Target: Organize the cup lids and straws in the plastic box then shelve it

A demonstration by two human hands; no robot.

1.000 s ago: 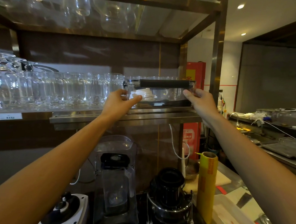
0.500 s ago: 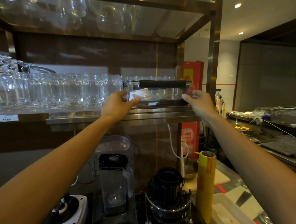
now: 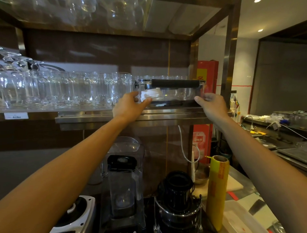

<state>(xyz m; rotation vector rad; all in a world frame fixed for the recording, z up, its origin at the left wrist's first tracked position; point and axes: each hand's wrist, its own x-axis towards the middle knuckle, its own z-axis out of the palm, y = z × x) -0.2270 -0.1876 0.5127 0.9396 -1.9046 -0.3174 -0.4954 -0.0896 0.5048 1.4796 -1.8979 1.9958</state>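
Observation:
A clear plastic box (image 3: 178,95) with a black handle on its lid rests on the steel shelf (image 3: 100,118), at the shelf's right end. White cup lids (image 3: 153,94) show through its left wall; straws I cannot make out. My left hand (image 3: 129,105) grips the box's left end, thumb on the front wall. My right hand (image 3: 212,104) presses against the box's right end, fingers curled around the corner. Both arms reach up and forward.
Rows of glass mugs (image 3: 61,90) fill the shelf left of the box, almost touching it. More glassware hangs above. Below stand a blender (image 3: 124,183), a black juicer (image 3: 178,201), a white appliance (image 3: 74,216) and an upright yellow cling-film roll (image 3: 217,189).
The box and both hands stay at nearly the same place on the shelf. The view has shifted slightly; my right hand sits a little lower on the box's end.

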